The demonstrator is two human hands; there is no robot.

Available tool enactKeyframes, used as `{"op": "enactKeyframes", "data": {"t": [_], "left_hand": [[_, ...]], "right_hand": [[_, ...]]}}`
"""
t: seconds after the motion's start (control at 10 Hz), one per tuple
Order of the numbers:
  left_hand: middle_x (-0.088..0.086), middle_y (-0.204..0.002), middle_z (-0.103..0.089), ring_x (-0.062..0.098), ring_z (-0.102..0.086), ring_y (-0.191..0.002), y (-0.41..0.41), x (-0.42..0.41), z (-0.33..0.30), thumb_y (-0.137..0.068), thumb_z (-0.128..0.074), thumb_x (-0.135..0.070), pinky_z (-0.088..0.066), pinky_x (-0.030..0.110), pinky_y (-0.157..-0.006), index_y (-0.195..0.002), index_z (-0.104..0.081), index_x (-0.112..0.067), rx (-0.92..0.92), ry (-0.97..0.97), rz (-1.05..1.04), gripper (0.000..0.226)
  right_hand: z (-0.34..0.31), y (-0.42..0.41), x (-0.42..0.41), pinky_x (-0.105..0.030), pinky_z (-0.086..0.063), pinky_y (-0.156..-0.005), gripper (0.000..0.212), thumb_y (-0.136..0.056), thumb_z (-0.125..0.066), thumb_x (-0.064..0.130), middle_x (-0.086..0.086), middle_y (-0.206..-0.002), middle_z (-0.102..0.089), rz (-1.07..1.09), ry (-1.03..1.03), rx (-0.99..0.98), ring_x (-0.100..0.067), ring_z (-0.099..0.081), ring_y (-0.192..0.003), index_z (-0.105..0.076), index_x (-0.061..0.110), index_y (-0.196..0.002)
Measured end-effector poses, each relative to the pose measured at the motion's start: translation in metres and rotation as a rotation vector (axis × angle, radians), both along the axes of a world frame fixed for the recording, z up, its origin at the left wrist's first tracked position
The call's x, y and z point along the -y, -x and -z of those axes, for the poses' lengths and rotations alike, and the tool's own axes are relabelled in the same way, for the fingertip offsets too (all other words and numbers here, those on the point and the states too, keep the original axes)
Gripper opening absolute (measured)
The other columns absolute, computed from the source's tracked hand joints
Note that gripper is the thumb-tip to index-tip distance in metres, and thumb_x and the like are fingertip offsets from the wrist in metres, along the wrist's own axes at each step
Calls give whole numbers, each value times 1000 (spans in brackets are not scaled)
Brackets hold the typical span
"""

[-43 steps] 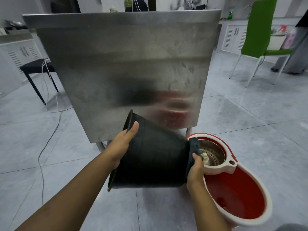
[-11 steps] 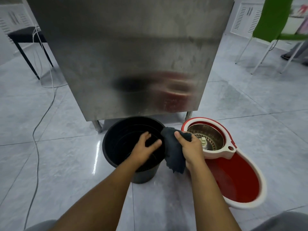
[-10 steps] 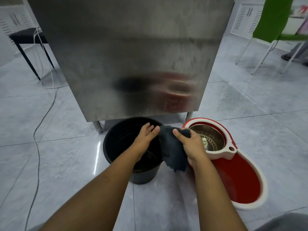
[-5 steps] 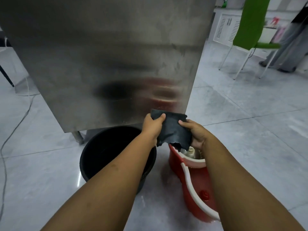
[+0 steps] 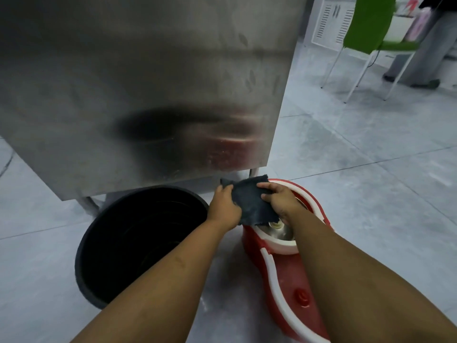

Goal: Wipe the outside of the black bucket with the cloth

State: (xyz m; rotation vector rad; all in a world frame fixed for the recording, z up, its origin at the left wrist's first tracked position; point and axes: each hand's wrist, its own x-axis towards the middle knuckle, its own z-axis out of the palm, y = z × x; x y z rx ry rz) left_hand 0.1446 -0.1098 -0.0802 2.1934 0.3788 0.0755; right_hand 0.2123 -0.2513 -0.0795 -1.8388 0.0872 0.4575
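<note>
- The round black plastic bucket (image 5: 138, 243) stands upright on the pale grey tiled floor (image 5: 358, 181), its open mouth facing up, just in front of the big brushed-steel cabinet panel (image 5: 148, 82)
- Neither hand touches the bucket; both are up beside its right rim
- The dark blue-grey cloth (image 5: 252, 201) is held spread between the two hands, above the near end of the red mop bucket with white trim (image 5: 284, 273)
- The left hand (image 5: 223, 206) has its fingers (image 5: 226, 188) clamped on the cloth's upper left corner
- The right hand (image 5: 280, 201) has its fingers closed over the cloth's right edge, thumb on top
- The cloth's lower corner hangs loose over the steel spinner basket (image 5: 279, 231) of the mop bucket; whether it touches the basket I cannot tell from here
- The mop bucket sits just right of the black bucket, a narrow strip of floor between them
- Far right, a green chair on white legs (image 5: 368, 23) stands well apart, with someone's grey-trousered leg (image 5: 430, 45) behind it
</note>
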Motion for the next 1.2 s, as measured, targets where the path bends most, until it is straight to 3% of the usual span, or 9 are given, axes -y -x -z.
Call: {"op": "enactKeyframes", "data": {"t": [0.1,0.2,0.4,0.6,0.7,0.8,1.0,1.1,1.2], "left_hand": [[12,-145,-33,37,-58,-112,-3,9,21,-83,-62,-18,-51,39,-91,-137,-39,-13,-107,-175,74,59],[16,-147,-30,40,-57,-112,-8,14,33,-83,-60,-11,-50,40,-88,-141,-30,-7,-197,-156,49,64],[10,-156,-11,33,-53,-119,-15,26,52,-79,-74,-10,-48,40,-100,-153,5,-12,-480,-79,-73,108],[11,-156,-8,33,-51,-123,-17,29,62,-79,-73,-13,-45,41,-102,-154,7,-13,-562,-86,-62,110],[10,-157,-11,33,-46,-127,-17,30,69,-78,-74,-20,-42,41,-106,-155,4,-16,-583,-18,-36,110],[11,-158,-13,32,-41,-133,-15,30,65,-76,-78,-23,-38,39,-110,-154,6,-14,-597,12,-56,115],[13,-164,-6,33,-29,-144,11,38,6,-82,-67,-7,-34,44,-115,-154,0,-9,-339,-170,71,98],[12,-164,-13,30,-15,-150,37,12,-56,-89,-53,-9,-23,41,-121,-153,-11,-7,-61,-337,148,77],[12,-163,-15,30,-11,-151,50,-17,-86,-93,-45,-12,-17,40,-123,-153,-12,-6,19,-435,143,69]], "right_hand": [[10,-2,-6,-45,-42,-103,44,-97,-41,-1,-16,-144,-47,-72,144,66,-39,-48,-127,-55,24,-130],[20,-3,-5,-46,-36,-108,44,-98,-37,0,-14,-144,-46,-137,213,42,-37,-43,-130,-46,19,-138],[40,-10,-9,-36,-35,-107,46,-99,-40,6,-11,-145,-45,-255,472,75,-31,-41,-134,-35,14,-145],[62,-11,-18,-18,-35,-97,53,-91,-55,10,-15,-142,-47,-314,701,84,-31,-43,-132,-39,12,-141],[61,-9,-20,-45,-28,-115,64,-90,-62,22,-14,-147,-40,-416,928,-56,-34,-37,-136,-29,16,-146],[56,-8,-18,-49,-31,-113,61,-91,-60,22,-17,-144,-43,-506,1008,-7,-36,-40,-133,-33,14,-144],[18,12,-16,-54,-41,-105,68,-88,-63,29,-12,-143,-47,-528,1197,245,-38,-50,-126,-29,23,-146],[-31,20,-21,-43,-49,-93,47,-93,-54,25,-13,-135,-55,-318,927,400,-35,-58,-116,-41,17,-137],[-60,31,-30,-39,-49,-84,22,-95,-46,24,-15,-116,-61,-252,785,531,-34,-60,-106,-52,13,-114]]}}
